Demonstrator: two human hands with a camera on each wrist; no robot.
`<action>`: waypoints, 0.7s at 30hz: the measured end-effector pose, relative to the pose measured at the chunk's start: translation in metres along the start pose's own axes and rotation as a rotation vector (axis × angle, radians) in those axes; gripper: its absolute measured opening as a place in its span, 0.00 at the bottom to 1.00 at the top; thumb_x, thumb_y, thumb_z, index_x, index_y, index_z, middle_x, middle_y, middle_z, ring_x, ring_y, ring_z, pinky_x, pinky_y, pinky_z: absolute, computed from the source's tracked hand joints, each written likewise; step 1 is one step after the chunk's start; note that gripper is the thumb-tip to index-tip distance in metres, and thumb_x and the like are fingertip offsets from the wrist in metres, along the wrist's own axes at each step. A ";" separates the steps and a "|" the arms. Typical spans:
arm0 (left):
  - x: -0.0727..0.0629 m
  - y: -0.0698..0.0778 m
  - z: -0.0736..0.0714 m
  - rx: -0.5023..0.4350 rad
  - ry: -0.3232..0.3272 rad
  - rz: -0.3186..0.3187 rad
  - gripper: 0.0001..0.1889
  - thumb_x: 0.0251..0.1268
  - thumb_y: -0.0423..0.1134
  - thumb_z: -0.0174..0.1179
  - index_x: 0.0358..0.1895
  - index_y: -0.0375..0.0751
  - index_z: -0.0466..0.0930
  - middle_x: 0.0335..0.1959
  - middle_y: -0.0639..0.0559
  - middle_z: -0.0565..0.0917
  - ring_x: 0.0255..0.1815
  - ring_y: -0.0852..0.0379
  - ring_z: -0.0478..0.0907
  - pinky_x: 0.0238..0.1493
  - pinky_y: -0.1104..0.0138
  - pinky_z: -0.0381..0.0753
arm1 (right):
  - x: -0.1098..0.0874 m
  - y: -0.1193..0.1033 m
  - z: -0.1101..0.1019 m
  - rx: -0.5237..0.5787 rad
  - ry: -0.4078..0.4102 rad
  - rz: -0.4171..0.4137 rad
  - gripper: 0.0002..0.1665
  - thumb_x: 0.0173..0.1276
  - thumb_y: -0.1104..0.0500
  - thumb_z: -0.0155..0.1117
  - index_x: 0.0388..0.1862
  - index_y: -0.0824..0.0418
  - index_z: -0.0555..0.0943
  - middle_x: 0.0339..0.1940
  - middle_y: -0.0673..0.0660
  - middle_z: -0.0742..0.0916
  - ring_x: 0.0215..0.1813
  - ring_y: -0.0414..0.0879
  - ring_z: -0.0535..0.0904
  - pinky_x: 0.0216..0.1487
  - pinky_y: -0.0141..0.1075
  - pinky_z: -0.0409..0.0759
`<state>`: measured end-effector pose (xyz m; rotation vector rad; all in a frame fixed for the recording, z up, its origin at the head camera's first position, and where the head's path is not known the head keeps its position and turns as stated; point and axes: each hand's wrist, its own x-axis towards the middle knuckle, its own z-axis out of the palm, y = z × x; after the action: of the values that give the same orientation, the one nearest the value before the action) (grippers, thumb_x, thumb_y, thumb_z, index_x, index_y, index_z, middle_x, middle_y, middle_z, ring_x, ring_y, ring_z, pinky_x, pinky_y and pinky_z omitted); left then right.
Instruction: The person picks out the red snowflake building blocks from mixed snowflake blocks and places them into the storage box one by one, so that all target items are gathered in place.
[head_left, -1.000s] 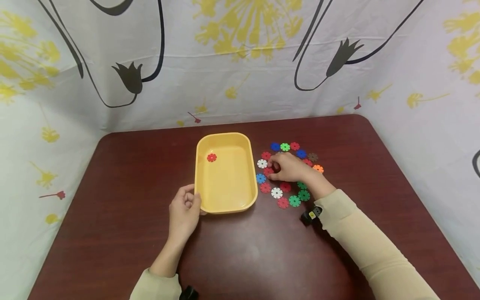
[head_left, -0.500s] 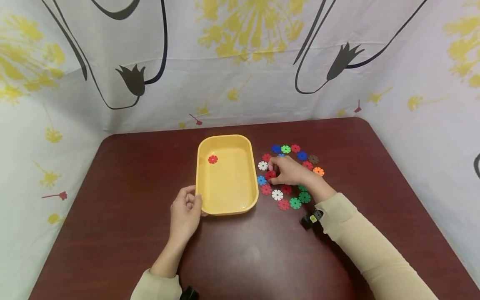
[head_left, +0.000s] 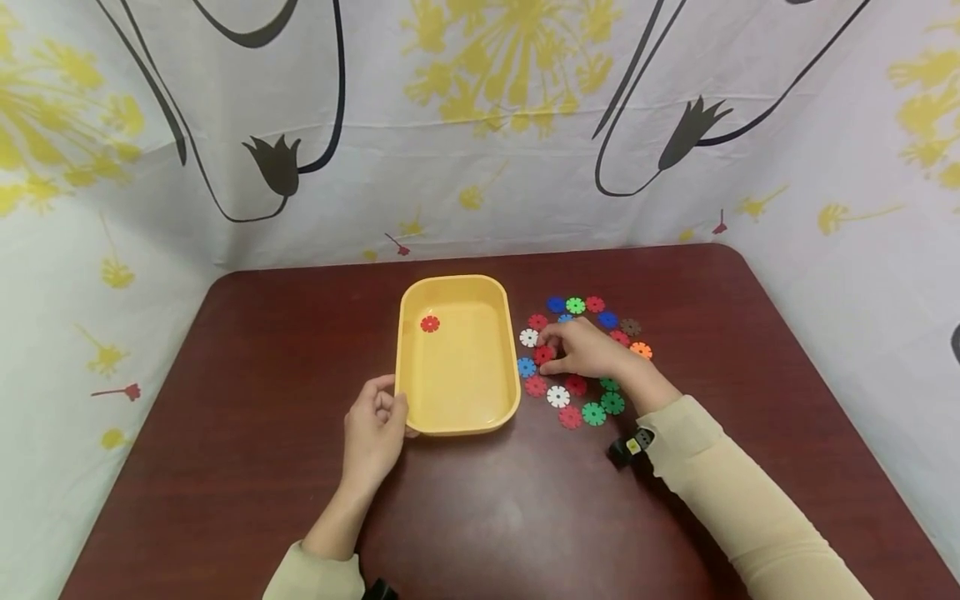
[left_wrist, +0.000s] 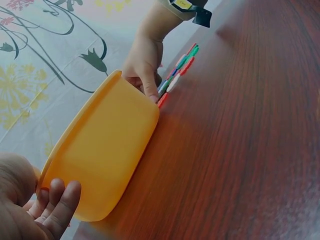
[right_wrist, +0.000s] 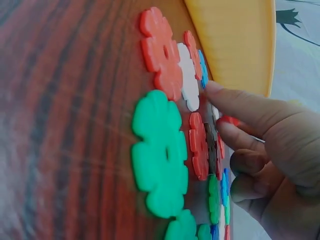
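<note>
A yellow plastic tray [head_left: 461,379] stands on the dark red table, one red snowflake disc [head_left: 430,324] lying inside it. My left hand [head_left: 372,433] grips its near-left corner, thumb at the rim and fingers against the outer wall. To the tray's right my right hand [head_left: 588,348] pinches another red snowflake disc [head_left: 543,356] between thumb and forefinger, low over the table. Several more discs lie flat around that hand, among them a white disc [head_left: 558,397], a blue disc [head_left: 527,367] and a green disc [head_left: 594,414]. The hand hides some of them.
An orange disc [head_left: 641,350] and a brown disc [head_left: 631,327] lie beyond the right wrist. A patterned white cloth [head_left: 450,167] hangs behind the table [head_left: 300,350] and along its sides. Each wrist wears a small black camera [head_left: 628,448].
The right fingers have closed in on the red disc and shifted it slightly toward me. The left hand keeps its grip on the tray. The head view has tilted a little.
</note>
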<state>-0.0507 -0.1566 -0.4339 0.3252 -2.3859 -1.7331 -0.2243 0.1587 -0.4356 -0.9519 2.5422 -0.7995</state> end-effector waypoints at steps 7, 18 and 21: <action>0.000 0.001 0.001 -0.007 0.000 0.007 0.16 0.74 0.31 0.56 0.61 0.31 0.75 0.24 0.42 0.79 0.18 0.54 0.82 0.23 0.60 0.87 | 0.001 0.005 0.000 0.087 0.152 0.002 0.20 0.61 0.53 0.79 0.46 0.60 0.82 0.30 0.50 0.82 0.24 0.44 0.73 0.27 0.34 0.77; 0.003 -0.001 0.002 0.001 -0.003 0.016 0.15 0.74 0.30 0.55 0.60 0.32 0.75 0.25 0.39 0.80 0.18 0.53 0.82 0.23 0.60 0.87 | 0.009 -0.004 -0.006 0.251 0.326 0.048 0.21 0.64 0.51 0.77 0.50 0.59 0.81 0.34 0.54 0.81 0.27 0.49 0.72 0.26 0.34 0.73; 0.002 0.000 0.001 0.007 0.001 0.006 0.15 0.74 0.30 0.55 0.60 0.32 0.74 0.26 0.38 0.81 0.18 0.53 0.82 0.23 0.60 0.87 | 0.012 -0.009 -0.005 0.283 0.331 0.039 0.20 0.64 0.51 0.76 0.50 0.58 0.81 0.34 0.54 0.81 0.29 0.50 0.73 0.26 0.34 0.73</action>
<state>-0.0531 -0.1561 -0.4346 0.3192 -2.3907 -1.7220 -0.2308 0.1469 -0.4274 -0.7266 2.6041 -1.3592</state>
